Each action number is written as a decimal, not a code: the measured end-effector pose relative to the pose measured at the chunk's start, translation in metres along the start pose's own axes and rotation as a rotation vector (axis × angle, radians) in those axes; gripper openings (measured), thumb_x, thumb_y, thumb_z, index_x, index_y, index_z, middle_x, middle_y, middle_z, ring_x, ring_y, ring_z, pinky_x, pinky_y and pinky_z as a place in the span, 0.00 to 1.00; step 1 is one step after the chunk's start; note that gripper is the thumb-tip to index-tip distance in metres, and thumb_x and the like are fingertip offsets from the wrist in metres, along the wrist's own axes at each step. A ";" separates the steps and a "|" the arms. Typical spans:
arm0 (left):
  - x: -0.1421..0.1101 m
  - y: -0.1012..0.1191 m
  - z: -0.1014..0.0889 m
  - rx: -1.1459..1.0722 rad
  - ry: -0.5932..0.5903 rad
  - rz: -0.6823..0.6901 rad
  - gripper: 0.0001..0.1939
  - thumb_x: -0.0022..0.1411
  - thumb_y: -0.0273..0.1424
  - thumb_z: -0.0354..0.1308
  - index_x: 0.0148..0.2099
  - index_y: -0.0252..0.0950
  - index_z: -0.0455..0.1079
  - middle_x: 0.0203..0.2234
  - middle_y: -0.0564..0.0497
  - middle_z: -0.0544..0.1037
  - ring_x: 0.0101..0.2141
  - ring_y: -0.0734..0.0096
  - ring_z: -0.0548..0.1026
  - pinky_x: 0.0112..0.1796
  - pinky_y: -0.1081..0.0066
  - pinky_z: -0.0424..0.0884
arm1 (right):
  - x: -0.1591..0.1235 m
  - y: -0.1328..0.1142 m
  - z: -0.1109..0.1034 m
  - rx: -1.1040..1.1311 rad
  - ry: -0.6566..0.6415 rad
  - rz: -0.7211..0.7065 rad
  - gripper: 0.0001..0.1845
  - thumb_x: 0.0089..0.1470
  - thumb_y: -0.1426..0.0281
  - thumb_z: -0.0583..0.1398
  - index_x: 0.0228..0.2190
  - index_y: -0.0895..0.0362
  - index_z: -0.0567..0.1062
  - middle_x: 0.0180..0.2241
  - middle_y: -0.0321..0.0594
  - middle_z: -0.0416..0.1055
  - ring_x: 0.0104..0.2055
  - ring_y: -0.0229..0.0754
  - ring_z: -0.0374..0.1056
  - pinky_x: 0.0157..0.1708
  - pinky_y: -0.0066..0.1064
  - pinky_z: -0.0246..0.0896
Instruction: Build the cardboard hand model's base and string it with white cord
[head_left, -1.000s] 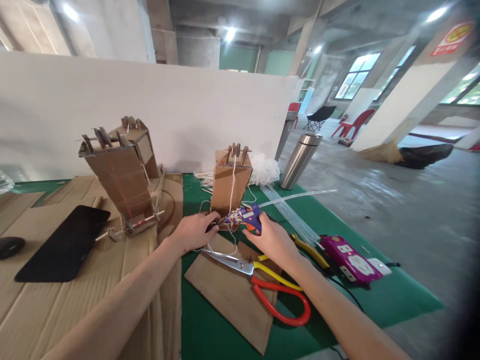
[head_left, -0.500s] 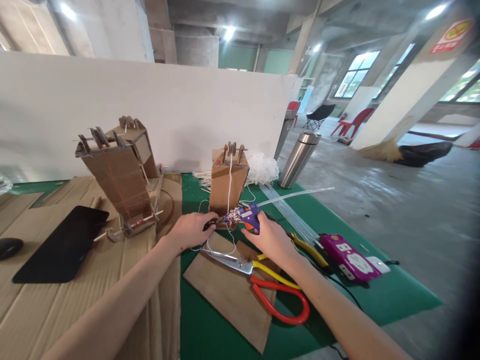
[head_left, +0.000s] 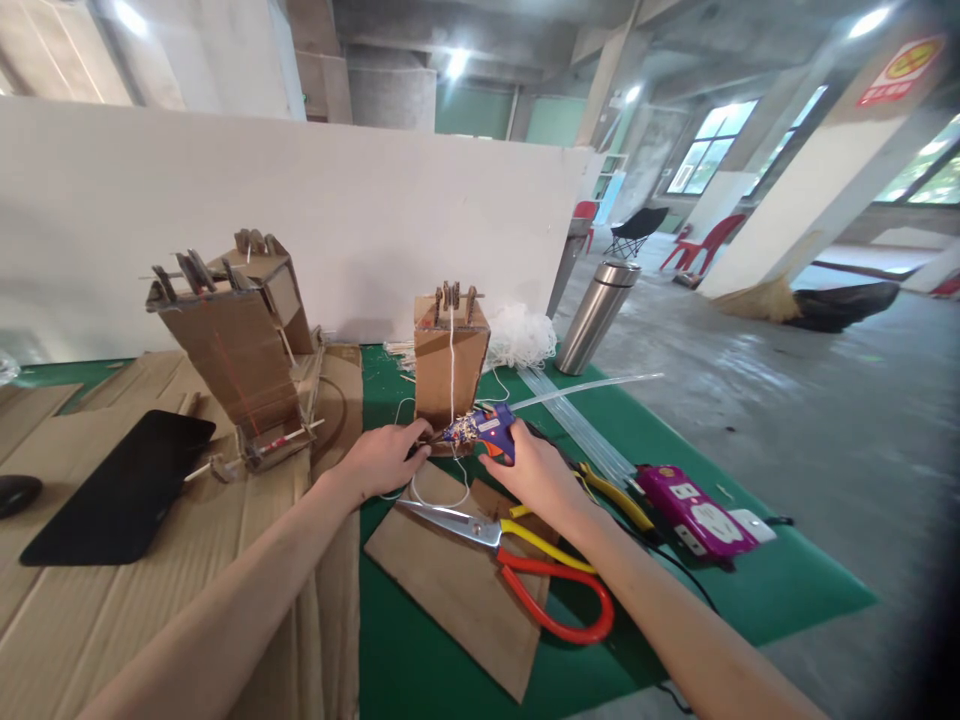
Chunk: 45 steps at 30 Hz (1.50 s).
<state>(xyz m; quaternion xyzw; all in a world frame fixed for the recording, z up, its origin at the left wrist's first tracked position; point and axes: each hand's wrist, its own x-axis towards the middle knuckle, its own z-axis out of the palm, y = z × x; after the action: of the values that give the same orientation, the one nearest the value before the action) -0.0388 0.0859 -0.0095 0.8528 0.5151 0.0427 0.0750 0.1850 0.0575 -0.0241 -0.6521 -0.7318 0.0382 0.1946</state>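
My right hand point(head_left: 534, 472) grips a blue glue gun point(head_left: 484, 429) with a clear glue stick point(head_left: 592, 386) poking out of its back. Its nozzle points left at the foot of a small cardboard tower point(head_left: 448, 362) with a white string point(head_left: 451, 360) running down its front. My left hand point(head_left: 383, 456) is closed in a pinch at that same spot, fingertips touching the tower's base next to the nozzle. What the fingers pinch is too small to name.
Scissors with red and yellow handles point(head_left: 525, 562) lie on a cardboard piece point(head_left: 450, 600) below my hands. Yellow pliers point(head_left: 609, 497) and a purple power strip point(head_left: 688, 508) lie right. A steel flask point(head_left: 596, 316), a taller cardboard tower point(head_left: 236, 350) and a black tablet point(head_left: 120, 485) stand around.
Both hands stay at the tower's base with the glue gun. The view has shifted slightly, and the small tower now stands a little more upright.
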 end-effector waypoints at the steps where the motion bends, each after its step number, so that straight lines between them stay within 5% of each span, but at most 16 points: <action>1: 0.000 0.000 0.000 -0.001 -0.001 0.002 0.14 0.66 0.37 0.44 0.52 0.45 0.61 0.40 0.51 0.78 0.40 0.62 0.77 0.35 0.69 0.70 | 0.000 0.000 0.001 0.000 0.003 -0.004 0.18 0.52 0.64 0.61 0.41 0.59 0.65 0.33 0.48 0.76 0.36 0.50 0.74 0.27 0.29 0.59; 45: 0.000 -0.001 0.006 0.000 0.014 0.002 0.13 0.65 0.37 0.44 0.51 0.44 0.59 0.42 0.50 0.78 0.41 0.60 0.77 0.36 0.67 0.70 | -0.001 0.001 0.002 -0.028 0.003 -0.032 0.08 0.54 0.71 0.57 0.37 0.59 0.64 0.28 0.45 0.75 0.29 0.47 0.73 0.22 0.28 0.50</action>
<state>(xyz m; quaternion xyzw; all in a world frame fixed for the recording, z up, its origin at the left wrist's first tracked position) -0.0389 0.0860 -0.0153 0.8529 0.5149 0.0485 0.0715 0.1859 0.0569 -0.0266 -0.6431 -0.7422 0.0236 0.1871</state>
